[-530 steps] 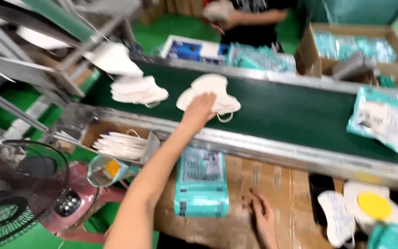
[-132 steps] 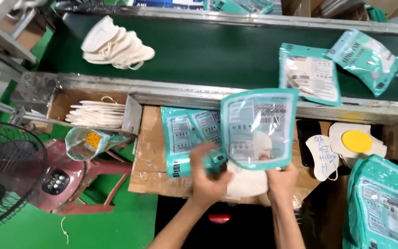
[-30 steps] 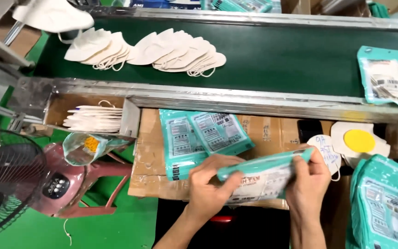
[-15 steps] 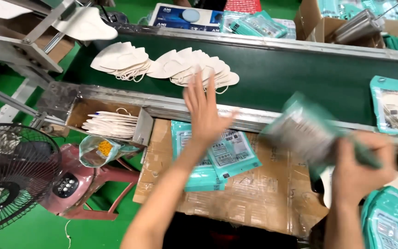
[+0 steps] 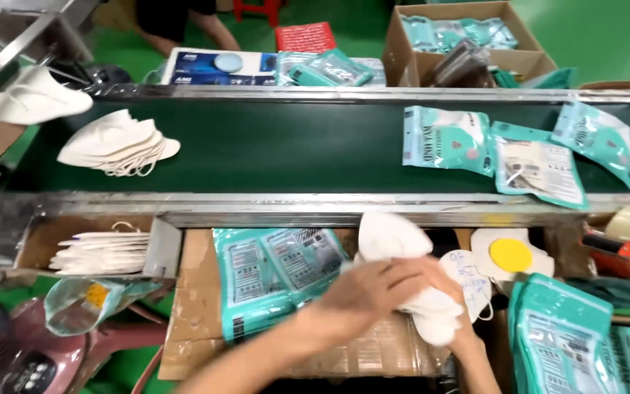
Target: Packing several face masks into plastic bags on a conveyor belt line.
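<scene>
A white mask [image 5: 402,248] is held over the bench [image 5: 191,321] by both hands. The left hand [image 5: 373,292] lies across the mask, its fingers [image 5: 421,273] curled down and clamped on the white fabric. The right hand [image 5: 464,335] is mostly hidden under the mask and the left hand; its fingers appear to be closed on the lower edge of the mask, though the view there is blurred. More white masks seem to be bunched below the fingers, but how many cannot be told.

Just left of the fingers, teal pouches [image 5: 275,281] are spread flat on the cardboard-covered bench. Just right of the fingers, a white piece with a yellow disc [image 5: 510,255] is seen, and further right a stack of teal pouches [image 5: 559,339] is stood. Beyond the fingers, a green belt [image 5: 293,149] is run across the view. On it, well left of the fingers, a pile of masks [image 5: 114,142] is laid; up and right of them, three filled pouches [image 5: 526,149] are laid side by side. In a tray [image 5: 34,248] far left of the fingers, flat masks [image 5: 103,252] are stacked.
</scene>
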